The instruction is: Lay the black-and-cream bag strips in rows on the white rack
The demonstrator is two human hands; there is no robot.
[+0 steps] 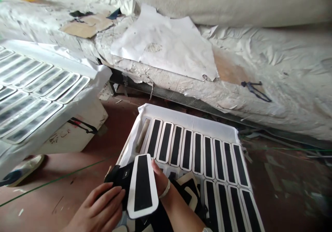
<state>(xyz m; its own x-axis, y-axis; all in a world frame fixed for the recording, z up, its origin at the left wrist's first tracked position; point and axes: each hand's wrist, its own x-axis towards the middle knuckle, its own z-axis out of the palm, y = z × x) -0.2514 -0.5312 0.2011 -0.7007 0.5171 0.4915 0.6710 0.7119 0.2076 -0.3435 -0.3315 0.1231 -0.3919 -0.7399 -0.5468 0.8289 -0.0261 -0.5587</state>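
A long rounded panel [143, 185], black in the middle with a white border, is held tilted in front of me. My right hand [159, 181] grips its right edge, with most of the fingers hidden behind it. On the other side my left hand [105, 206] has its fingers closed over a black fabric piece [123, 174] bearing a small label. That piece lies against the panel's left side and partly behind it. Below my hands, loose black and cream pieces [190, 188] lie in a pile. Beyond them, rows of similar panels [197, 152] lie side by side.
The panels lie on a white-lined tray [186, 116]. At left, another covered surface [100, 73] holds more such panels [33, 112]. A bench [166, 74] draped in white sheeting runs across the back. A green string [58, 180] crosses low at left, near someone's shoe [27, 169].
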